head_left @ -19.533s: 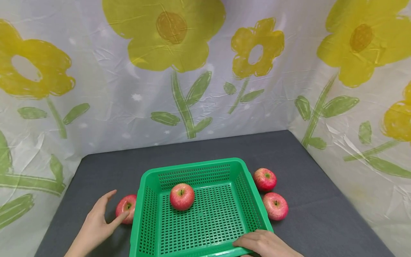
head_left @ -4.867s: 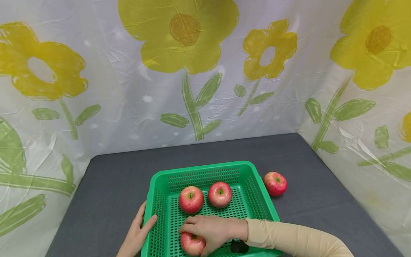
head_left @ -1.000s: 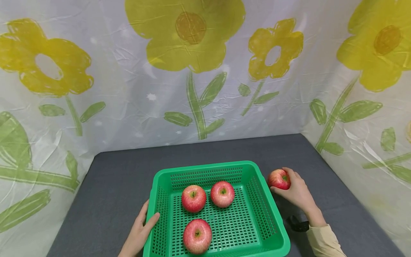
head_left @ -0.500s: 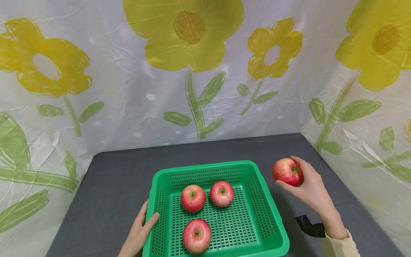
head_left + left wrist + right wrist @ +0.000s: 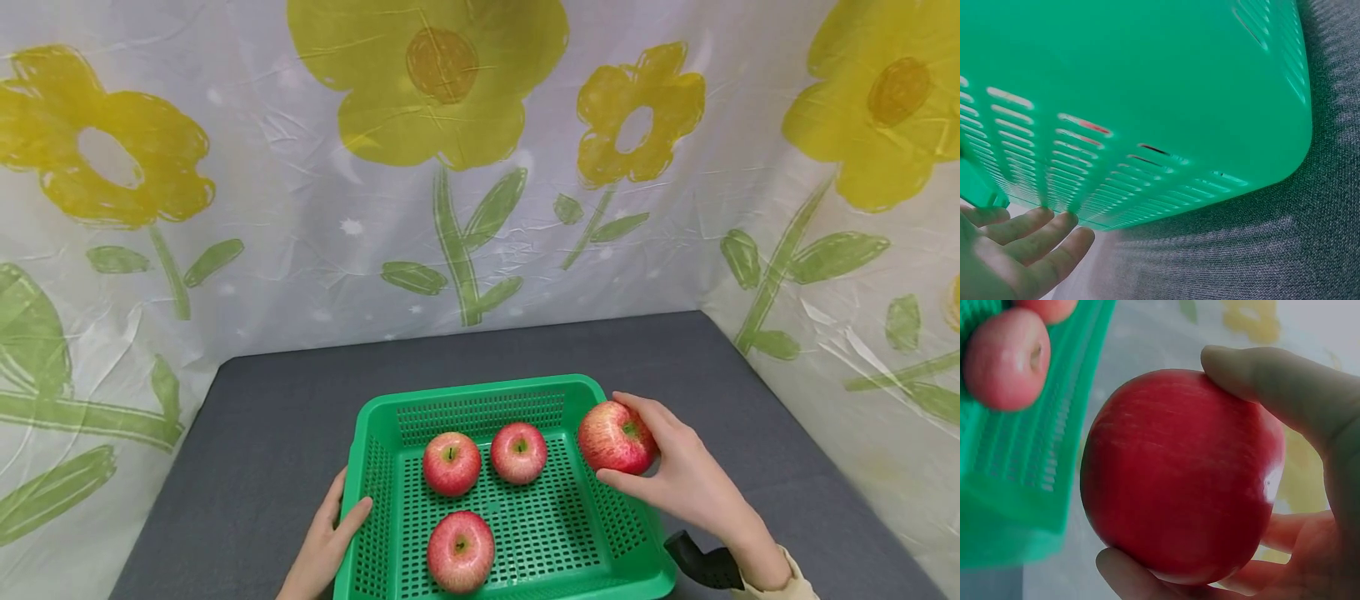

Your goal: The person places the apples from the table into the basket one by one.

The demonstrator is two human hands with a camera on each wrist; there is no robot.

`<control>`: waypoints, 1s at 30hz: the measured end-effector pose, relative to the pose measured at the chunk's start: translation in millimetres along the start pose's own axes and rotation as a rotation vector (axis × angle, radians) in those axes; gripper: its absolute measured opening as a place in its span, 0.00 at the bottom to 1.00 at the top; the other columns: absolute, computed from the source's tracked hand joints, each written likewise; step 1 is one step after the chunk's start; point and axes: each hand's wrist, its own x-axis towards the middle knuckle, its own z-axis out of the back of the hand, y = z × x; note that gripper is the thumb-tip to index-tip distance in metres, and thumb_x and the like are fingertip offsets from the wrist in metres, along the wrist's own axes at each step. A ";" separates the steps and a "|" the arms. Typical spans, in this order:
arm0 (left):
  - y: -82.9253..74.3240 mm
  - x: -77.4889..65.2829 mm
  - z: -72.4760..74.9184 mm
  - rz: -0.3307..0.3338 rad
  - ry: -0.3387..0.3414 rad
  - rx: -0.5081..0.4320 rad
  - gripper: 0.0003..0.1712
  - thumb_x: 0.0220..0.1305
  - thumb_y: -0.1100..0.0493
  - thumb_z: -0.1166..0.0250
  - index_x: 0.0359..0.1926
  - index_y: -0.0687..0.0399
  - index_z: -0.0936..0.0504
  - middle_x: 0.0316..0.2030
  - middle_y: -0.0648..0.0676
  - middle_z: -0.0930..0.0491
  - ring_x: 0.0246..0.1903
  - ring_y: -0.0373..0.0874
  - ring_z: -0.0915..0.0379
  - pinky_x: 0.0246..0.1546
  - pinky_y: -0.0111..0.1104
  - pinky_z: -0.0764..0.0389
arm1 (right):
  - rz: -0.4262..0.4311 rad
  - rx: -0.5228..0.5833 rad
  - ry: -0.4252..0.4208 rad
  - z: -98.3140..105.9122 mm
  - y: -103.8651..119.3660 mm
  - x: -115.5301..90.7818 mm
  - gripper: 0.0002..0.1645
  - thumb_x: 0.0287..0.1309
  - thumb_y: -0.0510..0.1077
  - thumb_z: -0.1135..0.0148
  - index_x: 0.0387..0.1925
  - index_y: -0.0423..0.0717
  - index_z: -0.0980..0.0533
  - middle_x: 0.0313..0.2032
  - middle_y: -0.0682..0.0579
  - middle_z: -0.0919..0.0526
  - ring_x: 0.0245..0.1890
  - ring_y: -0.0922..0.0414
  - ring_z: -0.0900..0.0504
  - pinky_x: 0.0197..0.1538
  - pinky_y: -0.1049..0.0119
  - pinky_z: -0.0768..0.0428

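In the head view my right hand (image 5: 675, 471) grips a red apple (image 5: 615, 437) over the right rim of the green plastic basket (image 5: 480, 387). The right wrist view shows this apple (image 5: 1179, 475) pinched between thumb and fingers, beside the basket wall (image 5: 1054, 444). Inside the basket, three more red apples rest on the slotted floor: a back left apple (image 5: 452, 463), a back right apple (image 5: 519, 452) and a front apple (image 5: 461, 552). My left hand (image 5: 322, 537) holds the basket's left side, thumb over the rim, fingers (image 5: 1054, 250) along the outer wall.
The basket stands on a dark grey cloth-covered table (image 5: 285, 417). Behind and beside it hangs a pale curtain (image 5: 300, 275) printed with yellow flowers. A black strap-like piece (image 5: 701, 562) sits at my right wrist.
Within the last second my right hand lifted the apple off the table and brought it left over the basket's rim. Long before, only one apple lay inside. My left hand recently stays put.
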 end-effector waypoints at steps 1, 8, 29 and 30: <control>-0.1 -0.1 0.0 0.003 -0.001 0.001 0.35 0.67 0.55 0.53 0.67 0.54 0.60 0.62 0.65 0.52 0.54 0.63 0.42 0.43 0.44 0.25 | 0.008 0.003 0.012 -2.9 1.4 -0.8 0.45 0.37 0.61 0.31 0.58 0.61 0.39 0.49 0.60 0.32 0.40 0.63 0.27 0.33 0.70 0.22; -0.4 -0.4 0.1 -0.006 0.001 0.007 0.35 0.67 0.55 0.53 0.67 0.54 0.60 0.62 0.64 0.52 0.55 0.63 0.43 0.44 0.45 0.26 | 0.053 -0.038 0.086 -22.3 7.5 -3.3 0.46 0.33 0.65 0.32 0.57 0.64 0.39 0.49 0.66 0.32 0.38 0.66 0.27 0.32 0.72 0.23; 0.4 -0.4 -0.7 -0.013 -0.004 -0.006 0.34 0.67 0.56 0.53 0.67 0.54 0.59 0.62 0.65 0.50 0.54 0.63 0.41 0.42 0.44 0.25 | 0.200 -0.126 0.489 -55.2 18.7 6.5 0.44 0.34 0.57 0.29 0.56 0.57 0.37 0.48 0.61 0.32 0.39 0.65 0.29 0.37 0.68 0.25; 0.4 -0.5 -0.7 -0.013 -0.003 -0.003 0.34 0.67 0.56 0.53 0.67 0.54 0.59 0.62 0.65 0.50 0.54 0.63 0.42 0.43 0.45 0.25 | 0.205 -0.130 0.505 -56.1 18.6 7.3 0.45 0.34 0.57 0.28 0.56 0.58 0.37 0.48 0.60 0.32 0.39 0.64 0.29 0.38 0.67 0.25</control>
